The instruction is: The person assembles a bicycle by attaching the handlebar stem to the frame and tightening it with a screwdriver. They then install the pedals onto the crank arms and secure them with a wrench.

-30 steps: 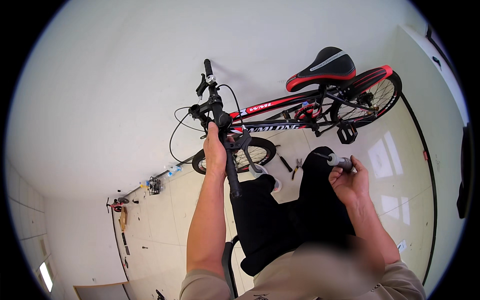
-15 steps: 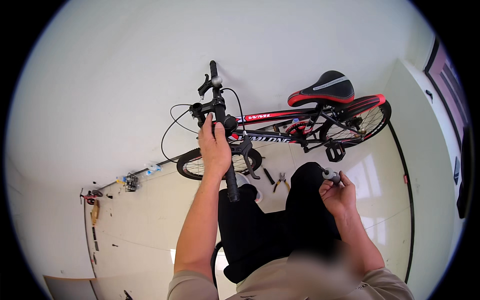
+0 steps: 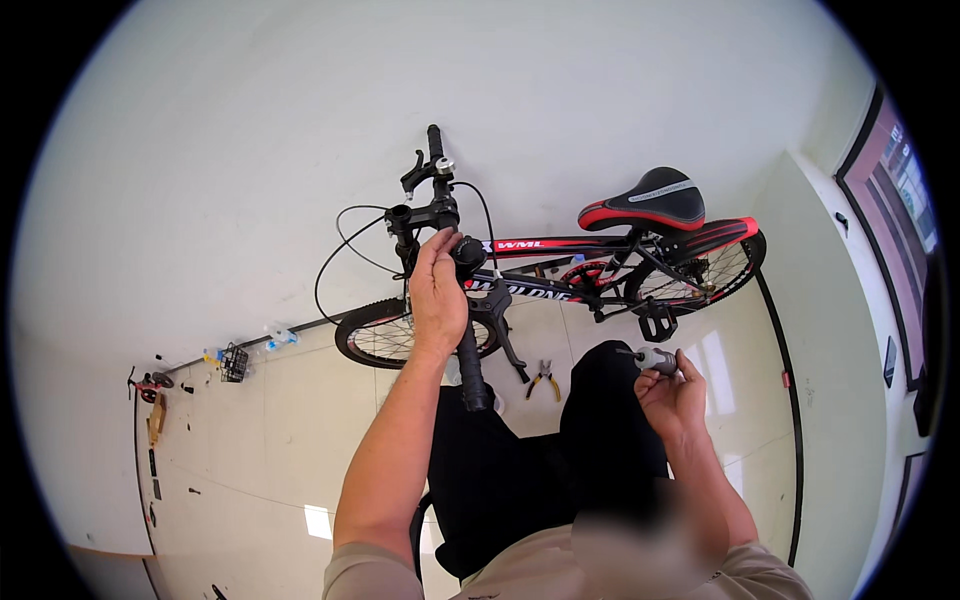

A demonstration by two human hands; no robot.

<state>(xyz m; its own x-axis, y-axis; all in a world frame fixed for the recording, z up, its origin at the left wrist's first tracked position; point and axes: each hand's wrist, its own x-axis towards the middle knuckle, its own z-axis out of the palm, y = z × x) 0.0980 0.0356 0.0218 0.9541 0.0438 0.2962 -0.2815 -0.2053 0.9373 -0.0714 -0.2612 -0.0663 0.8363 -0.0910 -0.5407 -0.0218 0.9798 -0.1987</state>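
Observation:
A black and red bicycle (image 3: 545, 246) leans along the wall in front of me. My left hand (image 3: 438, 300) is closed on its black handlebar (image 3: 468, 350), close to the stem (image 3: 432, 214), fingers together. Beside those fingers sit a round black bell-like part (image 3: 468, 252) and a brake lever (image 3: 500, 320). In my right hand (image 3: 678, 395), above my right knee, is a screwdriver-like tool (image 3: 656, 361). It has a thick grey handle, and its thin dark shaft points left. The exact kind is too small to make out.
Yellow-handled pliers (image 3: 543, 380) lie on the tiled floor between my knees and the bike. Farther left are a black wire basket (image 3: 233, 362), a blue-labelled bottle (image 3: 282, 338) and a small red ride-on bike (image 3: 150, 384). A pedal (image 3: 657, 322) juts out near my right knee.
My view has shifted slightly. My left hand's fingers have drawn together against the handlebar. The tool in my right hand has turned, so its shaft now points more to the left.

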